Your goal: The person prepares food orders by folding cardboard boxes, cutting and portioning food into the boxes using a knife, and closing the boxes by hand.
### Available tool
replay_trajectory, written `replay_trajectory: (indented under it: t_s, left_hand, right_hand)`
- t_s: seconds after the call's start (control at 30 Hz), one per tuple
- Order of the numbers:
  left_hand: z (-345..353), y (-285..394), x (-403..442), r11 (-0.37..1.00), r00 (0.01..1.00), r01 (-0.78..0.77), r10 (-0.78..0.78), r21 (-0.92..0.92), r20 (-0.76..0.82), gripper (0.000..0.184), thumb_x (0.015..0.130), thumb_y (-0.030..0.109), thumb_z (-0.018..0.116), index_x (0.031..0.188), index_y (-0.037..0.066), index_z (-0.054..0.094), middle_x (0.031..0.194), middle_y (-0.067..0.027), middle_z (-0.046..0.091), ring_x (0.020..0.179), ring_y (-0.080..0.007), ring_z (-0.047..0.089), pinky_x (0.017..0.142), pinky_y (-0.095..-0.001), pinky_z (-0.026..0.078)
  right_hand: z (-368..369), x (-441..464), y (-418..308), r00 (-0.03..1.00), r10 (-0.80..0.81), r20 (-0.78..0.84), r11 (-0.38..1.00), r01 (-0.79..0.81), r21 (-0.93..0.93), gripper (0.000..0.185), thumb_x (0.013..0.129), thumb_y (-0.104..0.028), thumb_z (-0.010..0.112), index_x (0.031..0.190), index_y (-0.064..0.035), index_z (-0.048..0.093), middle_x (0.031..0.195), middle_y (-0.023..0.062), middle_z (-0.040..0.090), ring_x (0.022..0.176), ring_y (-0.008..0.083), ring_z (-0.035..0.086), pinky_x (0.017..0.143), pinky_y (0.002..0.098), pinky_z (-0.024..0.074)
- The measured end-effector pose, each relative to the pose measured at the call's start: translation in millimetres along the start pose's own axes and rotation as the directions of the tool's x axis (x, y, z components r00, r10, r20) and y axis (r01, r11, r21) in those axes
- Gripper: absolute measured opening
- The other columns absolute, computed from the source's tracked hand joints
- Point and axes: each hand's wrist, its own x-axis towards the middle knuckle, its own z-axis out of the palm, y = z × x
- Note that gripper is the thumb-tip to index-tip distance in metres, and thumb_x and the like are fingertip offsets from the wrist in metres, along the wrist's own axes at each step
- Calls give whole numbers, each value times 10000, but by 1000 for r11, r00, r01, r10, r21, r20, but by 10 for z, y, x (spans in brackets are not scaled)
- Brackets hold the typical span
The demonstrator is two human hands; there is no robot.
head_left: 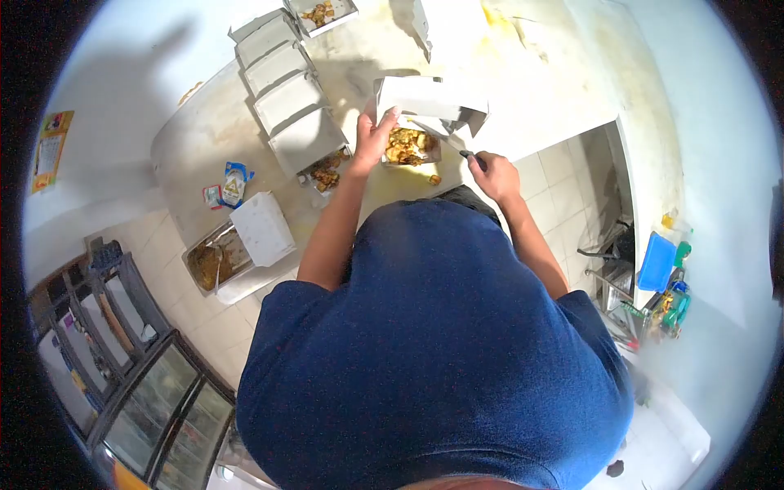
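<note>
An open white box (433, 95) with its lid raised stands on the counter in front of me, holding browned, yellowish food pieces (409, 147). My left hand (375, 137) is closed on the left side of this box, thumb toward the lid. In my right hand (496, 175), at the box's right, is the dark handle of a utensil (466, 153); its far end points toward the box, and its tip is hard to make out. A small food piece (434, 180) lies on the counter just below the box.
A row of white boxes (286, 94) runs up the left, with food (327, 174) at its near end. Another open box (320, 15) sits at the top. A metal tray (214, 263), partly covered by a white lid (263, 229), and a blue packet (235, 184) are at left.
</note>
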Motion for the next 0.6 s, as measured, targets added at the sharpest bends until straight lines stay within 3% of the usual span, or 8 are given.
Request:
replay_trajectory:
  t_s: [0.13,0.23,0.4,0.43,0.5,0.57,0.6]
  left_hand:
    - [7,64,10,997,998,-61,60,-45,-30,258,960,218,665,1087,-6,635,963,-43,683,807,-117,615,727,-290,527]
    - [-51,78,28,999,998,-46,47,-11,34,262,953,220,675,1083,-4,638,973,-47,686,823,-117,622,739,-295,531]
    - [-35,119,94,999,999,-42,42,20,-28,227,951,211,677,1027,-2,653,931,-45,690,792,-120,626,728,-290,522]
    - [-45,125,123,998,998,-34,36,46,-47,220,951,209,675,1018,0,656,925,-44,690,785,-120,626,726,-290,522]
    - [-82,160,227,995,991,-83,77,-50,-108,181,955,197,667,1012,26,657,921,-30,677,778,-122,625,708,-317,535]
    - [-121,213,298,979,982,-57,21,-194,-186,148,957,188,661,1002,47,663,949,-13,661,807,-128,616,692,-342,545]
    - [-168,241,330,964,976,-77,21,-255,-216,180,962,198,654,1012,26,664,900,-15,656,791,-119,613,650,-301,538]
  right_hand:
    - [-71,-66,-1,1000,-16,-4,999,16,43,418,916,-466,530,930,-97,725,828,179,696,811,372,678,722,484,530]
    - [-71,46,-22,998,-40,-54,999,42,29,418,916,-467,528,972,-105,731,850,176,699,830,367,677,735,474,533]
    - [-128,217,-79,983,-183,-29,980,180,-88,424,909,-465,533,912,-78,708,837,149,701,815,361,678,732,465,539]
    - [-166,175,-62,989,-148,-3,987,147,-69,422,904,-467,537,910,-81,708,837,144,703,813,358,680,731,465,539]
    - [-235,83,11,996,-75,54,996,77,-39,417,892,-470,544,907,-88,709,838,136,707,809,351,683,729,464,540]
    - [-160,22,220,989,-131,74,991,133,-22,347,850,-431,619,950,-112,712,823,127,709,782,339,682,712,454,538]
    - [-139,-14,279,979,-179,93,983,182,-24,331,839,-415,645,966,-117,712,805,127,706,762,337,678,696,448,534]
